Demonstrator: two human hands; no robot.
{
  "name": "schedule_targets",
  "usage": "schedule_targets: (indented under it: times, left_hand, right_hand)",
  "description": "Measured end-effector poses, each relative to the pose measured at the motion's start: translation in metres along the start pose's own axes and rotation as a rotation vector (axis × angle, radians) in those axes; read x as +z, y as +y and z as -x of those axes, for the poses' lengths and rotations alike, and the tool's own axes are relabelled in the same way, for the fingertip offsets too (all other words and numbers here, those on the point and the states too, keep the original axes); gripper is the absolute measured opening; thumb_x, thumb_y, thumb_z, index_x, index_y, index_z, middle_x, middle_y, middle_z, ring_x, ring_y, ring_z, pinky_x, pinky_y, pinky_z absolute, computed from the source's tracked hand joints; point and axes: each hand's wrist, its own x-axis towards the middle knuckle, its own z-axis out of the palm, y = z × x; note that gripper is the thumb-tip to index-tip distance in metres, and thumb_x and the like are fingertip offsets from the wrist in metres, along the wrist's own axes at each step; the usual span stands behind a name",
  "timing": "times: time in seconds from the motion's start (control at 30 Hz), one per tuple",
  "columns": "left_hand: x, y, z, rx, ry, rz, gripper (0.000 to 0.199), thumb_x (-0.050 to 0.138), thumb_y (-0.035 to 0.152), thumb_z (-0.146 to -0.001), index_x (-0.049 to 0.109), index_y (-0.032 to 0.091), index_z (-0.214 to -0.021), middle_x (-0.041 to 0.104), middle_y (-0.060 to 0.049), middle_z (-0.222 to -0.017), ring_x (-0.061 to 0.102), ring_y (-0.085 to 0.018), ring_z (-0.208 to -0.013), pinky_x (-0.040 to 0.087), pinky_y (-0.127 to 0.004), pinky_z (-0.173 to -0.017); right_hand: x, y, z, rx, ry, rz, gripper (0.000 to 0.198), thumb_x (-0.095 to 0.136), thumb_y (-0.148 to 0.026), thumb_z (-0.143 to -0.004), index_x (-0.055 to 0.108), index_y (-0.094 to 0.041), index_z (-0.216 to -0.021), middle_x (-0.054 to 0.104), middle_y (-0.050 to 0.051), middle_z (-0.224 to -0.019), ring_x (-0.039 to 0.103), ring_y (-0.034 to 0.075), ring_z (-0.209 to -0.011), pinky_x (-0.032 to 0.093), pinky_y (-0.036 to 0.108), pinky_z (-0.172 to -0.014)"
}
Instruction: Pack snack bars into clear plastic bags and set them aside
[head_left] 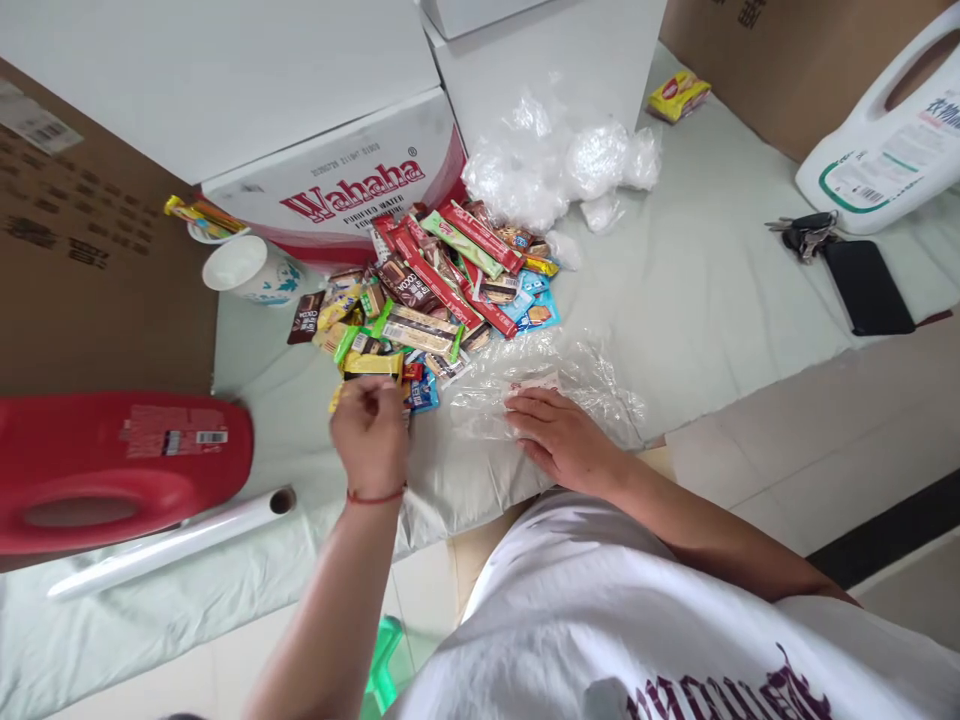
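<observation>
The fingers of the left hand [369, 440] are curled in at a small yellow-wrapped snack packet [373, 366]; whether they grip it cannot be told. The fingers of the right hand [561, 436] lie nearly straight and close together on a crinkled clear plastic bag [600, 395] with a white, red-printed patch [534, 384].

Just beyond both hands, a heap of colourful wrapped snack bars and biscuits [424, 328] sits on the desk [697, 330], covered in pale green cloth. Behind it stand a white-and-red cardboard Wahaha carton [345, 185] and bunched clear plastic bags [517, 175]. A white paper cup with blue leaf print [262, 275] lies tipped on its side left of the heap.
</observation>
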Motion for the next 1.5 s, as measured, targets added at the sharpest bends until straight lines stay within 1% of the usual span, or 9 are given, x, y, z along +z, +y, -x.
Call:
schedule_targets:
  times: [0.07,0.2,0.37,0.5,0.63,0.8,1.1,1.3,1.5]
  left_hand:
    - [-0.005,0.015,0.029,0.331,0.262,-0.028,0.011,0.058,0.028,-0.094,0.064,0.020,-0.096,0.067,-0.002,-0.087,0.064,-0.016,-0.078,0.053,-0.030,-0.077]
    - [0.015,0.032,0.078,0.983,-0.231,0.000,0.029,0.057,0.010,-0.092,0.068,0.023,-0.116,0.074,-0.008,-0.110,0.071,-0.020,-0.105,0.057,-0.032,-0.091]
    - [0.054,0.018,0.083,0.803,-0.436,-0.184,0.041,0.043,0.015,-0.100,0.064,0.024,-0.135,0.071,-0.012,-0.130,0.063,-0.026,-0.125,0.052,-0.045,-0.106]
    - [0.057,0.015,0.077,0.807,-0.465,-0.285,0.038,0.047,0.018,-0.099,0.068,0.025,-0.130,0.071,-0.010,-0.135,0.058,-0.030,-0.131,0.048,-0.050,-0.106]
    - [0.060,0.030,0.070,0.808,-0.472,-0.379,0.039,0.054,0.030,-0.099,0.064,0.021,-0.135,0.060,-0.015,-0.149,0.043,-0.035,-0.148,0.029,-0.060,-0.121]
    - [0.071,0.039,0.054,0.851,-0.683,-0.408,0.039,0.055,0.035,-0.100,0.063,0.024,-0.136,0.067,-0.011,-0.142,0.041,-0.034,-0.151,0.010,-0.068,-0.125]
    - [0.076,0.034,0.046,0.885,-0.586,-0.359,0.027,0.056,0.034,-0.100,0.078,0.029,-0.115,0.065,-0.010,-0.130,0.048,-0.032,-0.129,0.040,-0.052,-0.104]
    - [0.073,0.043,0.051,0.834,-0.607,-0.423,0.028,0.055,0.035,-0.101,0.078,0.027,-0.114,0.065,-0.010,-0.096,0.050,-0.029,-0.097,0.040,-0.047,-0.082]
    - [0.078,0.038,0.042,0.566,-0.482,-0.211,0.016,0.064,0.029,-0.094,0.079,0.024,-0.090,0.068,-0.008,-0.096,0.054,-0.028,-0.101,0.043,-0.047,-0.089]
  right_hand:
    - [0.001,-0.003,-0.001,0.020,-0.021,-0.017,0.037,0.055,-0.017,-0.101,0.064,-0.017,-0.137,0.065,0.012,-0.143,0.048,0.028,-0.143,0.045,0.051,-0.119]
    - [-0.002,-0.005,-0.001,0.076,0.008,-0.153,0.046,0.047,-0.015,-0.101,0.056,-0.019,-0.146,0.064,0.013,-0.144,0.050,0.026,-0.142,0.044,0.053,-0.119]
    - [-0.037,0.018,-0.006,0.306,0.102,-0.437,0.041,0.038,-0.022,-0.105,0.054,-0.023,-0.143,0.071,0.010,-0.133,0.068,0.020,-0.121,0.055,0.042,-0.105]
    - [-0.068,0.055,-0.041,0.420,0.184,-0.118,0.030,0.047,-0.028,-0.102,0.064,-0.019,-0.125,0.073,0.012,-0.122,0.067,0.025,-0.113,0.055,0.041,-0.096]
    - [-0.064,0.082,-0.086,0.525,-0.104,0.319,0.035,0.066,-0.040,-0.093,0.070,-0.013,-0.115,0.073,0.021,-0.115,0.062,0.036,-0.113,0.049,0.047,-0.096]
    - [-0.050,0.089,-0.109,0.596,-0.291,0.231,0.025,0.076,-0.033,-0.084,0.073,-0.015,-0.102,0.075,0.013,-0.102,0.065,0.028,-0.096,0.047,0.034,-0.081]
    - [-0.062,0.100,-0.104,0.370,-0.253,-0.057,0.019,0.067,-0.034,-0.084,0.069,-0.015,-0.085,0.059,-0.003,-0.073,0.051,0.013,-0.071,0.035,0.023,-0.066]
    - [-0.067,0.082,-0.108,0.329,-0.339,-0.150,0.018,0.068,-0.031,-0.082,0.074,-0.014,-0.083,0.066,-0.001,-0.077,0.055,0.013,-0.073,0.037,0.023,-0.068]
    - [-0.070,0.064,-0.099,0.203,-0.346,-0.176,0.020,0.061,-0.027,-0.087,0.078,-0.016,-0.089,0.072,0.001,-0.082,0.062,0.015,-0.078,0.041,0.024,-0.073]
